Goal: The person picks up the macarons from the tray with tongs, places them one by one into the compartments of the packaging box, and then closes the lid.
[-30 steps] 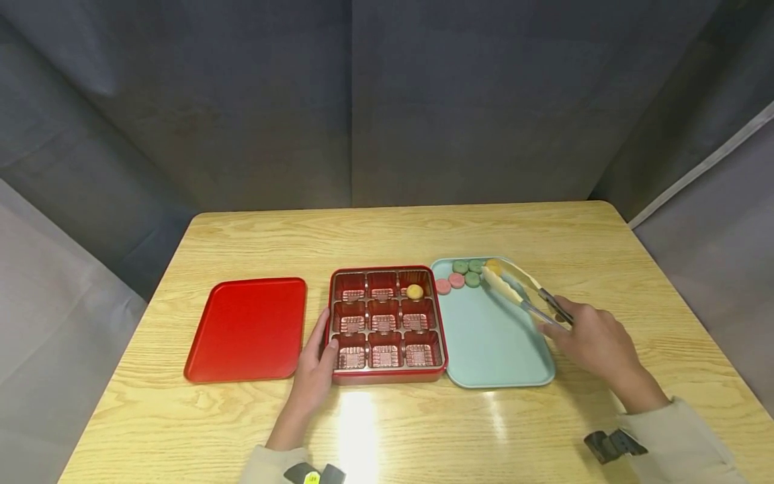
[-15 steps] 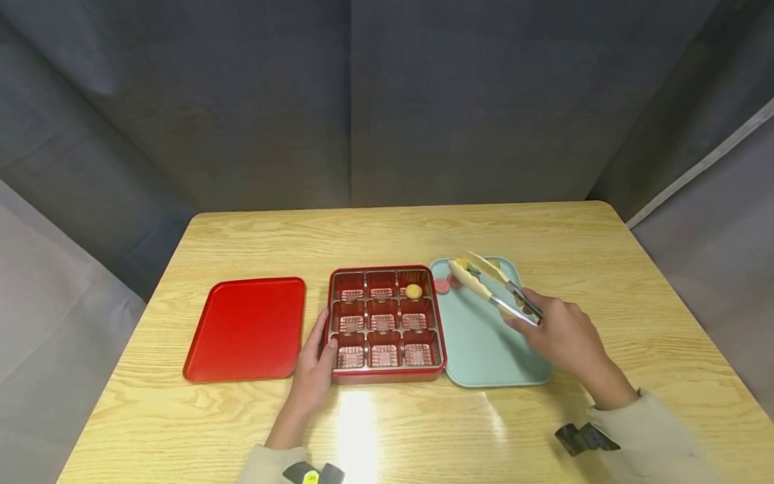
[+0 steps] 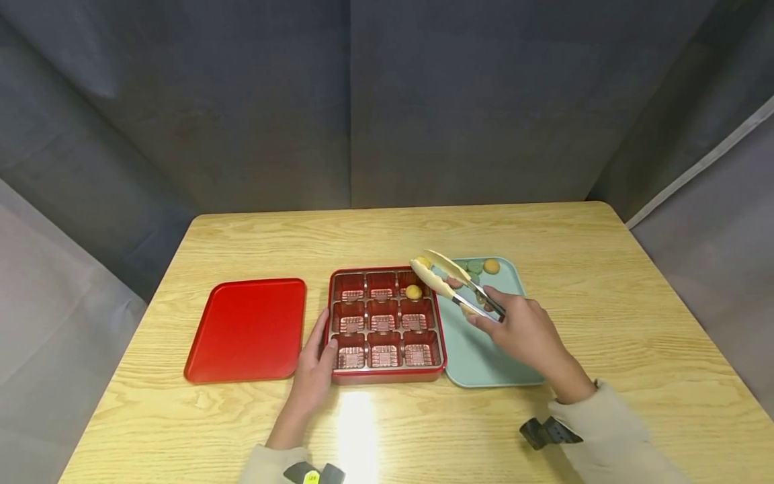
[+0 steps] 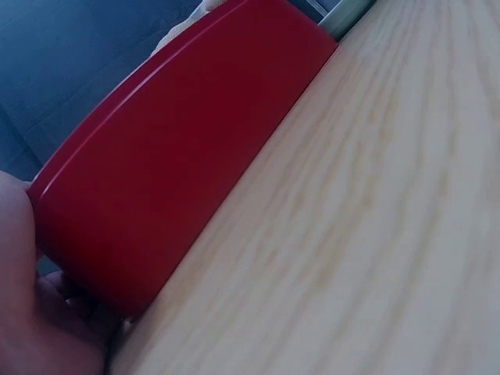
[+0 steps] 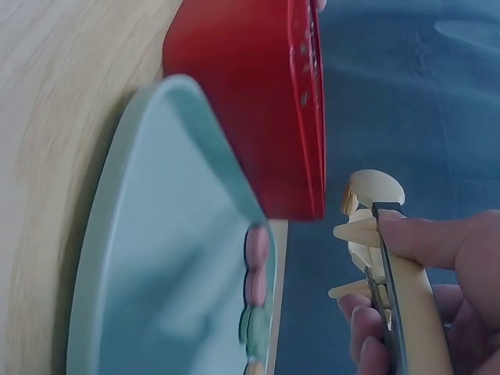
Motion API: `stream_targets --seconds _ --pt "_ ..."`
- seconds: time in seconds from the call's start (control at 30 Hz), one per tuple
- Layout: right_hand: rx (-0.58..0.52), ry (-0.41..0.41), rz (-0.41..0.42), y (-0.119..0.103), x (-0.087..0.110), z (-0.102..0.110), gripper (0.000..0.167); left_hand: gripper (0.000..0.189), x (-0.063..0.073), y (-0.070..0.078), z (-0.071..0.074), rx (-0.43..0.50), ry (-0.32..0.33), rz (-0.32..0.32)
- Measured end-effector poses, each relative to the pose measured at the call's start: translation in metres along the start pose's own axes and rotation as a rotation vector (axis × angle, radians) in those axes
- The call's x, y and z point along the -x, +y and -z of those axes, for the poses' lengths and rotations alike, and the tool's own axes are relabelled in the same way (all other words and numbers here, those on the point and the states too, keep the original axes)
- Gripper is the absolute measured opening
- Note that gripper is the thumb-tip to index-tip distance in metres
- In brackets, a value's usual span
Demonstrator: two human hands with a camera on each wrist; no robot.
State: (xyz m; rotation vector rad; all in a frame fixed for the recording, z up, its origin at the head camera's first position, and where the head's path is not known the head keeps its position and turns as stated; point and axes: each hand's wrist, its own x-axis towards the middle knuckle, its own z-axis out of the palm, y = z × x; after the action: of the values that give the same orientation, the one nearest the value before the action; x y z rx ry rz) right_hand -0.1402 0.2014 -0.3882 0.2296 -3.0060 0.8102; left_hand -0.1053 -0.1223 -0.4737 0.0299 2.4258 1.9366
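Observation:
My left hand [image 3: 312,376] holds the near-left corner of a red box [image 3: 387,378], thumb at its rim. The box has a divided insert with several square compartments. A yellow macaron [image 3: 414,292] sits in the far-right compartment. With curled fingers, my right hand [image 3: 529,336] grips metal tongs [image 3: 437,283] with cream tips. Between the tips is another yellow macaron [image 3: 424,261], raised by the box's far-right corner. On the pale green tray [image 3: 490,363] lie a yellow macaron [image 3: 491,266], green macarons [image 3: 475,267] and pink macarons [image 5: 255,246], partly behind the tongs in the head view.
A flat red lid-like tray [image 3: 248,329] lies on the wooden table [image 3: 242,430] left of the box. The green tray adjoins the box's right side. Grey curtains [image 3: 260,107] hang behind the table and along both sides.
My right hand has moved left with the tongs, carrying a yellow macaron from the green tray's far right to the box's far-right corner. My left hand and the box have stayed put.

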Motion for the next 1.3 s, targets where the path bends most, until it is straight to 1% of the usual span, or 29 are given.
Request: stream_targets --seconds 0.13,0.23,0.47,0.7,1.13,1.3 --pt "-0.008 -0.014 0.015 -0.010 -0.001 -0.006 0.064 0.057 -0.001 -0.002 -0.001 0.005 0.005 -0.010" --pt "-0.009 -0.024 0.028 -0.017 -0.002 -0.010 0.064 0.057 -0.005 -0.018 -0.002 0.003 0.016 -0.027" --pt "-0.021 -0.041 0.064 -0.027 -0.002 -0.023 0.061 0.057 -0.005 -0.017 -0.002 -0.002 0.019 -0.028" --pt "-0.032 -0.060 0.095 -0.030 -0.001 -0.030 0.058 0.057 -0.004 -0.016 -0.002 -0.001 0.019 -0.026" --pt "-0.025 -0.084 0.069 -0.030 0.000 -0.031 0.059 0.057 -0.004 -0.017 -0.001 -0.003 0.017 -0.030" --pt "-0.021 -0.069 0.070 -0.029 0.000 -0.029 0.059 0.057 -0.005 -0.018 0.000 -0.009 0.010 -0.008"
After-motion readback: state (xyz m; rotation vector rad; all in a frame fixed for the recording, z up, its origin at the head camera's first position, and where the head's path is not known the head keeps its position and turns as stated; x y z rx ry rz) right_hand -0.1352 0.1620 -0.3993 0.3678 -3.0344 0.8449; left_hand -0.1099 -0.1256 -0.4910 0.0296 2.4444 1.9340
